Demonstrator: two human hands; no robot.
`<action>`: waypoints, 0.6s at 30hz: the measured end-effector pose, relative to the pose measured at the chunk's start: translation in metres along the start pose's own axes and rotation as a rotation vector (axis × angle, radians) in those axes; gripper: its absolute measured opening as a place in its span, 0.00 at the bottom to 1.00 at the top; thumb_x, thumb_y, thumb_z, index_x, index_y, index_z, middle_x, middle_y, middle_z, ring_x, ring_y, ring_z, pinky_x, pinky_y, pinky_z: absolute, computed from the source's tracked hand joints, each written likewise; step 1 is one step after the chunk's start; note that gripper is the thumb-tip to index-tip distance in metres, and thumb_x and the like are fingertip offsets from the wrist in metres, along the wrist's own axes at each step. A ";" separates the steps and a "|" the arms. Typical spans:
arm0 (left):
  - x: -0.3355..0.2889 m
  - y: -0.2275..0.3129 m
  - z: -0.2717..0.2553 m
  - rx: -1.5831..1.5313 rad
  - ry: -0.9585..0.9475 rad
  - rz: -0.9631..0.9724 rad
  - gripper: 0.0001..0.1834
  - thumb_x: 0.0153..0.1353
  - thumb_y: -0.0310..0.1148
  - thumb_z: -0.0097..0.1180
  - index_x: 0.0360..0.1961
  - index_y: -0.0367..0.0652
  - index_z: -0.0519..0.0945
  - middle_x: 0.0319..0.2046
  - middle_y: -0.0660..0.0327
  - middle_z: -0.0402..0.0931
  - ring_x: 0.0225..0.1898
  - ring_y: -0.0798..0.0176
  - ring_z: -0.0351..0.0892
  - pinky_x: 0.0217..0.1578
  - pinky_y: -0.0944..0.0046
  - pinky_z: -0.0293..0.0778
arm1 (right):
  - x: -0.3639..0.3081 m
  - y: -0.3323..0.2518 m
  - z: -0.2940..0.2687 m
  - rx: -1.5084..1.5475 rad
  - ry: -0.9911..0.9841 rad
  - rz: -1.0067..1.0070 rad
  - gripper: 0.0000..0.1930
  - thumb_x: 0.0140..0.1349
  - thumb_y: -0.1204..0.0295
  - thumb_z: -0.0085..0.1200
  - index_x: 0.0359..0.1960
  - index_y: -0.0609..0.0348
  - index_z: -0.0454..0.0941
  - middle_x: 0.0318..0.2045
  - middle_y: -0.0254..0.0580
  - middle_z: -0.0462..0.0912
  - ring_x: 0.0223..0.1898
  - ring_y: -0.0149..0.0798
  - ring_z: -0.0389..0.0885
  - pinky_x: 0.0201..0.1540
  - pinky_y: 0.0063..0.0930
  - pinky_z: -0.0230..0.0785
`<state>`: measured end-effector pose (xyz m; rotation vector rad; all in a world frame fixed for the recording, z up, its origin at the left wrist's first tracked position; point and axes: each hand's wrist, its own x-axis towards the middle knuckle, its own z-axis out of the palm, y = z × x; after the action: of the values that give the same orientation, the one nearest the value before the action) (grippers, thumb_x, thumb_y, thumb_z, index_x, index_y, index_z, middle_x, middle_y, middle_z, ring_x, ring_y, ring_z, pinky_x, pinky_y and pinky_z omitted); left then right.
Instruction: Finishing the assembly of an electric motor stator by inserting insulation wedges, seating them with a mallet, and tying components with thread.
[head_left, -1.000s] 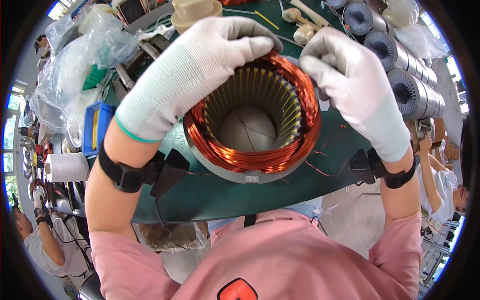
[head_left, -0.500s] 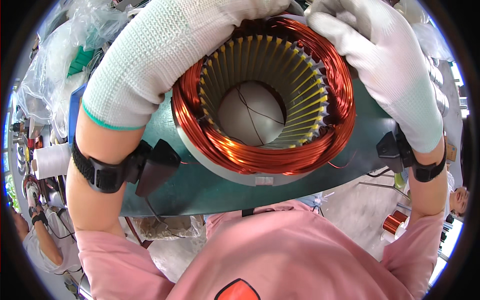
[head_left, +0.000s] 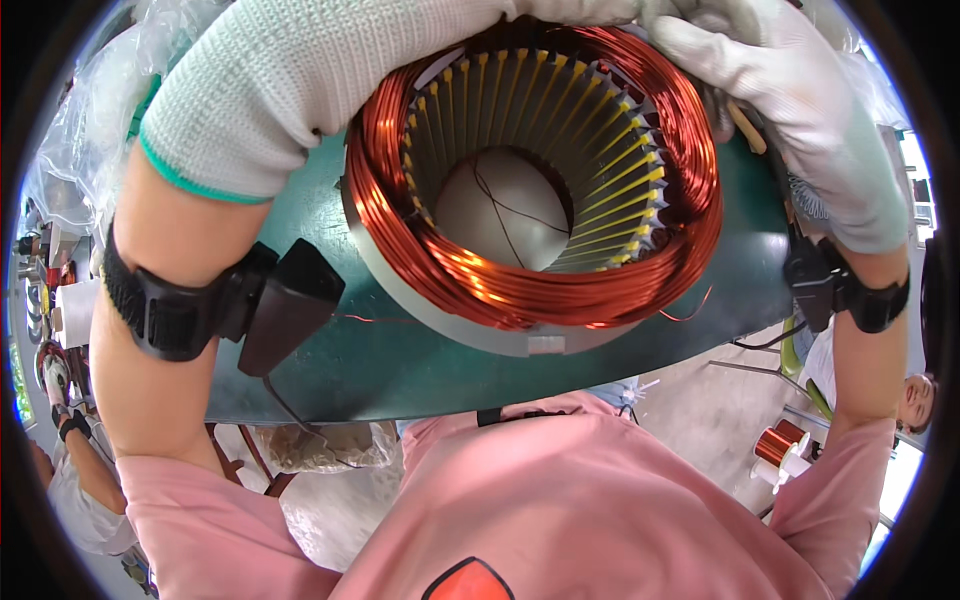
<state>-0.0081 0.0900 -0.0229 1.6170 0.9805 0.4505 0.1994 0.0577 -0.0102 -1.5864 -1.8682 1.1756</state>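
A motor stator stands before me on the green tabletop [head_left: 380,385], with thick bundles of copper winding [head_left: 500,300] around its near end. Its slots [head_left: 490,85] are lined with yellow strips; dark cords lie in the bore. My left hand [head_left: 470,20], in a white knitted glove, reaches over the left side to the far edge; the picture's top cuts off its fingertips. At the far right, my gloved right hand [head_left: 745,60] has bent, closed fingers beside the winding. The two hands meet there, and what lies between the fingers is hidden.
Clear plastic bags [head_left: 85,150] and a white thread spool [head_left: 75,312] are at the left. A tan handle [head_left: 748,128] lies under my right hand. Copper wire spools [head_left: 780,445] stand lower right. Other people are at both edges; black devices are strapped to my wrists.
Both hands have shifted slightly right along the far edge, and my forearms are farther apart. The stator sits a little higher in the picture. The tan handle has come into sight.
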 end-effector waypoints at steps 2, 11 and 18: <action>0.011 -0.007 0.001 0.059 -0.035 0.155 0.16 0.69 0.37 0.60 0.47 0.34 0.81 0.37 0.63 0.82 0.37 0.73 0.78 0.41 0.73 0.73 | -0.009 -0.020 0.001 -0.026 0.106 0.180 0.04 0.70 0.75 0.54 0.40 0.63 0.77 0.27 0.33 0.78 0.25 0.25 0.76 0.30 0.19 0.71; -0.010 -0.028 -0.003 0.000 0.088 0.334 0.13 0.71 0.33 0.54 0.50 0.39 0.82 0.43 0.60 0.82 0.45 0.70 0.81 0.51 0.69 0.75 | -0.007 -0.013 -0.003 -0.665 -0.015 -0.455 0.03 0.66 0.78 0.52 0.38 0.65 0.74 0.28 0.41 0.76 0.29 0.33 0.75 0.35 0.29 0.68; -0.009 -0.025 0.020 0.125 0.270 0.100 0.21 0.71 0.46 0.56 0.50 0.37 0.79 0.40 0.65 0.77 0.44 0.73 0.75 0.48 0.71 0.70 | -0.008 0.139 -0.027 -0.784 0.335 -0.076 0.21 0.66 0.54 0.59 0.41 0.64 0.80 0.33 0.48 0.84 0.36 0.40 0.85 0.40 0.33 0.77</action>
<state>-0.0080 0.0707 -0.0504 1.7533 1.1502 0.7013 0.3040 0.0581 -0.1061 -1.9012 -2.2452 0.0860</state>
